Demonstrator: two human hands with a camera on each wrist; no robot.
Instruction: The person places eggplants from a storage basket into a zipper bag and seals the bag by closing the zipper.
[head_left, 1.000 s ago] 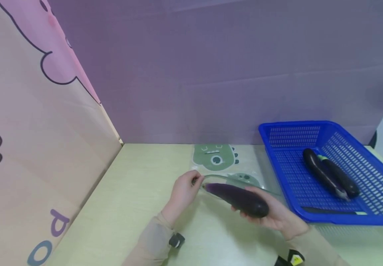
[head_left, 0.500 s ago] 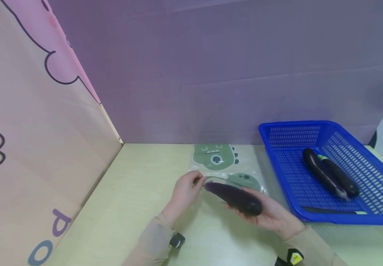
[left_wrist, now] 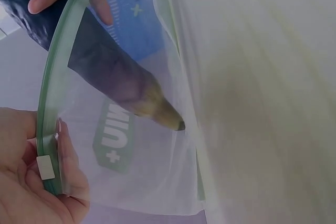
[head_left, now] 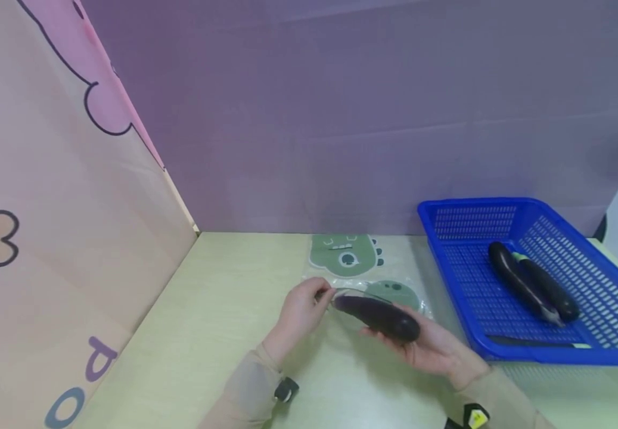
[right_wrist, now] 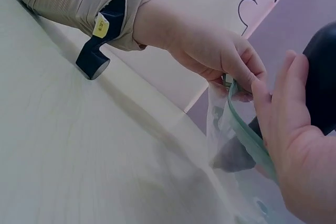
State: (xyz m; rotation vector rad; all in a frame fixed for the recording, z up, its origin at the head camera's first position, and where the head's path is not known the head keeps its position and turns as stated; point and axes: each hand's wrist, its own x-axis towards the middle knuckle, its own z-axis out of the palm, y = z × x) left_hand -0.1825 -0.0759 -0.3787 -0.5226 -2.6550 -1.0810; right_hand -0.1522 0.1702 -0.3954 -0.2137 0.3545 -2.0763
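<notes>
My left hand (head_left: 302,310) pinches the green zip edge of a clear zip bag (left_wrist: 131,145), beside its white slider (left_wrist: 45,167). The bag's mouth stands open. A dark purple eggplant (head_left: 378,316) is gripped at its thick end by my right hand (head_left: 432,345). In the left wrist view the eggplant's narrow, pale-tipped end lies inside the bag, pointing down and to the right, while the thick end sticks out past the zip strip. The right wrist view has the fingers (right_wrist: 294,87) of my right hand against the eggplant and close to the zip strip (right_wrist: 247,129).
A blue plastic basket (head_left: 450,286) stands at the right, with two eggplants (head_left: 523,283) and a thin dark item (head_left: 534,342) in it. Clear bags with green cartoon prints (head_left: 343,256) lie on the pale table (head_left: 233,280) behind my hands. A purple backdrop (head_left: 341,119) rises behind.
My right hand has moved left with the eggplant, bringing its narrow end closer to my left hand and farther into the bag. The left hand has hardly moved.
</notes>
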